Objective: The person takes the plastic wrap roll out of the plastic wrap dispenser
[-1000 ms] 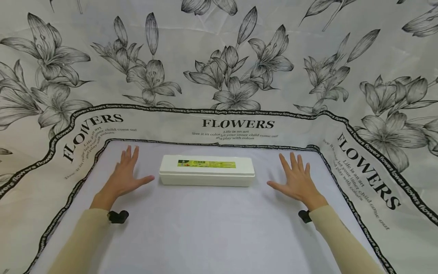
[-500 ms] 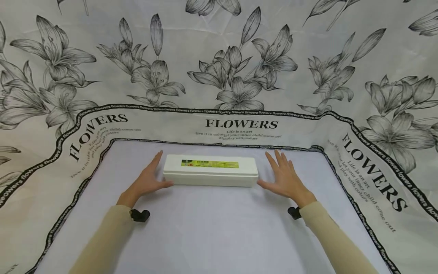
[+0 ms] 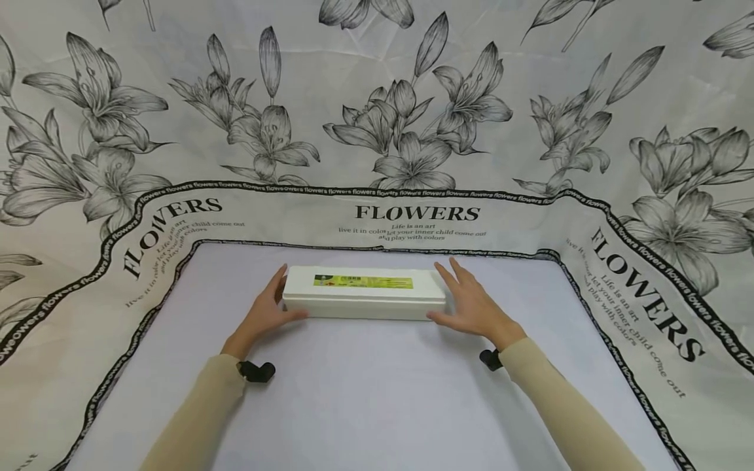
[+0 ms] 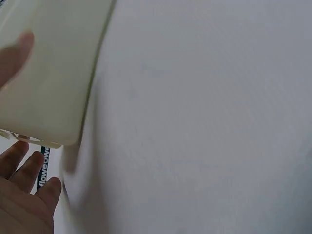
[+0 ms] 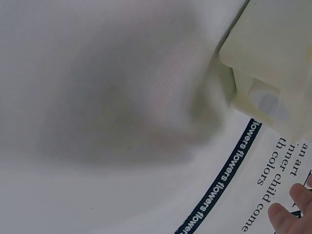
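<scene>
A long off-white lidded box [image 3: 365, 308] with a yellow-green label [image 3: 363, 281] on top lies across the far part of the table. My left hand [image 3: 265, 314] is at its left end, thumb in front of the long side and fingers reaching along the end. In the left wrist view, the fingertips [image 4: 35, 163] are right at the box's end edge. At the opposite end, my right hand [image 3: 474, 306] has its thumb at the front corner and its fingers spread. The right wrist view shows a recess [image 5: 268, 100] in the box's end, with the fingertips [image 5: 281, 217] apart from it.
A white cloth [image 3: 365, 392] with a black lettered border [image 3: 465, 252] covers the table. Behind it hangs pale fabric printed with line-drawn lilies [image 3: 409, 160]. A small black device sits at the left wrist [image 3: 257, 371], another at the right [image 3: 490, 360].
Both hands have come inward from either side to the ends of the box, the left moving right and the right moving left. The box stays on the table; the view has shifted slightly.
</scene>
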The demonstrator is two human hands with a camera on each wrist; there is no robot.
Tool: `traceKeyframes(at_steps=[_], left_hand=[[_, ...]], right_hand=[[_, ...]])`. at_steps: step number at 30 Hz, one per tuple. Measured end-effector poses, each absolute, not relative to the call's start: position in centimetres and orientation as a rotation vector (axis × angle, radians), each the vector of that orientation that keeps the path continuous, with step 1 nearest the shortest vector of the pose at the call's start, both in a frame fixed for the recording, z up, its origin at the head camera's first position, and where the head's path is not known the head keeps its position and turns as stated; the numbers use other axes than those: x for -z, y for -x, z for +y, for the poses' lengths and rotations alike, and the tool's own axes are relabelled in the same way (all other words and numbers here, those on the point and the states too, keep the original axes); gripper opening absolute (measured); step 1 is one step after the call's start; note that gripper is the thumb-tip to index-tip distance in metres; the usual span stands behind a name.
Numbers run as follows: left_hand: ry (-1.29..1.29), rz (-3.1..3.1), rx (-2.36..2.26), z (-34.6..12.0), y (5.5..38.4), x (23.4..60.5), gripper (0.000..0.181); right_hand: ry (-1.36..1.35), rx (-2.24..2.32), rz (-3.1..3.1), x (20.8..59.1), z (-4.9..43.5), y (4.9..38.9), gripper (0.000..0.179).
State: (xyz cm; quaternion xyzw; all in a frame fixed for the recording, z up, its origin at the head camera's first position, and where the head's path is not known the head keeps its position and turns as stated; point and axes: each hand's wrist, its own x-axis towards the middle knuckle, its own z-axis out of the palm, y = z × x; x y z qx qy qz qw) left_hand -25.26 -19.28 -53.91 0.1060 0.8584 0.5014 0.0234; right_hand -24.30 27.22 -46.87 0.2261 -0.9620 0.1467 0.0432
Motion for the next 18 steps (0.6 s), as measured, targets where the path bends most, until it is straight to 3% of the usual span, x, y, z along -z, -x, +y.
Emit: traceKeyframes(at_steps=[18], left_hand=[[-0.295, 2.484, -1.788, -18.7, 26.1, 54.7, 0.112]], right_hand=[[-0.706, -0.572, -2.969, 47.7, 25.2, 25.5, 0.112]])
